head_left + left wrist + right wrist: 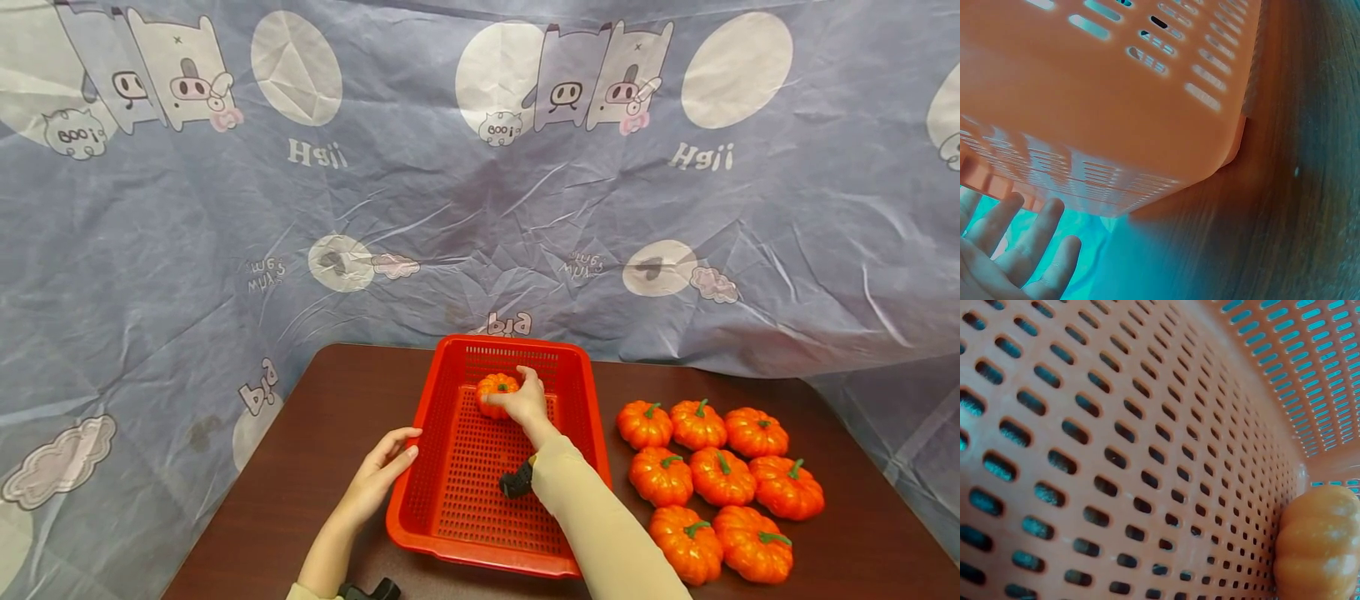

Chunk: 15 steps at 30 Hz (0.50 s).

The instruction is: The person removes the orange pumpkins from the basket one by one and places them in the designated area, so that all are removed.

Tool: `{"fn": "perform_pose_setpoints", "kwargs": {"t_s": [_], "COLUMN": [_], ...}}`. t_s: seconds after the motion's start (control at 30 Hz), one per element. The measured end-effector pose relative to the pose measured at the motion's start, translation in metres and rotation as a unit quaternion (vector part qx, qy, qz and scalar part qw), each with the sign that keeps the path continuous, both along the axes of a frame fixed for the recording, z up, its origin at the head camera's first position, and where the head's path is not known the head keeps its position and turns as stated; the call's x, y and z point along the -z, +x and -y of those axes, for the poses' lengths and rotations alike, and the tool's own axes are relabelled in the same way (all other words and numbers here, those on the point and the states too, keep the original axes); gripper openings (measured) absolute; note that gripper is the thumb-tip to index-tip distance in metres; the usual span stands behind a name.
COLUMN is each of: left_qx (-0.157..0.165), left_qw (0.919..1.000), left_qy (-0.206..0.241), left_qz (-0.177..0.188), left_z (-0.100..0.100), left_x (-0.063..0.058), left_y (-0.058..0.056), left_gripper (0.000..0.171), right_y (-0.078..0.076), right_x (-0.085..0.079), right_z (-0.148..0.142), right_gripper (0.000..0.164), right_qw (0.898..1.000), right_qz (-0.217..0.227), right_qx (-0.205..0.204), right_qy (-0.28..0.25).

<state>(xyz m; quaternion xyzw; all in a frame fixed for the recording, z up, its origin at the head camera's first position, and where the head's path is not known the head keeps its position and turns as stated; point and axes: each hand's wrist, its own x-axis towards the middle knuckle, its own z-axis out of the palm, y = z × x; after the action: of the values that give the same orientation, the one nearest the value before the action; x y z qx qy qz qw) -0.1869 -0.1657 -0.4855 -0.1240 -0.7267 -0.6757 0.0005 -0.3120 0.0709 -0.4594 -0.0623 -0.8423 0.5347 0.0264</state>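
A red plastic basket (491, 562) with slotted walls and a perforated floor stands on the table. Inside, toward its far end, one small orange pumpkin (491, 385) rests on the floor; the right wrist view shows this pumpkin (1317, 544) at the lower right. My right hand (527, 406) reaches in, thumb across the pumpkin's near side and fingers spread past its right side. Whether the fingertips touch it is hard to see. My left hand (378, 471) is at the basket's left rim; its fingers (1041, 240) look extended and spread in the left wrist view.
To the basket's right, several orange pumpkins (722, 477) with green stems sit in rows on the dark brown table (300, 483). Behind hangs a grey-blue cloth (450, 208) printed with cartoons. A black wrist camera (516, 482) is on the right wrist.
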Motion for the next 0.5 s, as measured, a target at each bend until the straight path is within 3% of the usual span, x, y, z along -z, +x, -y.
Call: {"fn": "perform_pose_setpoints", "kwargs": {"t_s": [0.5], "left_qx": [-0.002], "left_qw": [1.0], "left_qy": [-0.003], "left_qz": [0.003], "left_z": [0.0002], "left_x": [0.001], "left_y": [-0.0007], "left_gripper": [0.033], "right_y": [0.0008], "right_x": [0.0058], "right_z": [0.0006], "right_gripper": [0.083], "right_qw": [1.0], "right_qz": [0.0], "right_qx": [0.001], "right_qy": [0.02]}}
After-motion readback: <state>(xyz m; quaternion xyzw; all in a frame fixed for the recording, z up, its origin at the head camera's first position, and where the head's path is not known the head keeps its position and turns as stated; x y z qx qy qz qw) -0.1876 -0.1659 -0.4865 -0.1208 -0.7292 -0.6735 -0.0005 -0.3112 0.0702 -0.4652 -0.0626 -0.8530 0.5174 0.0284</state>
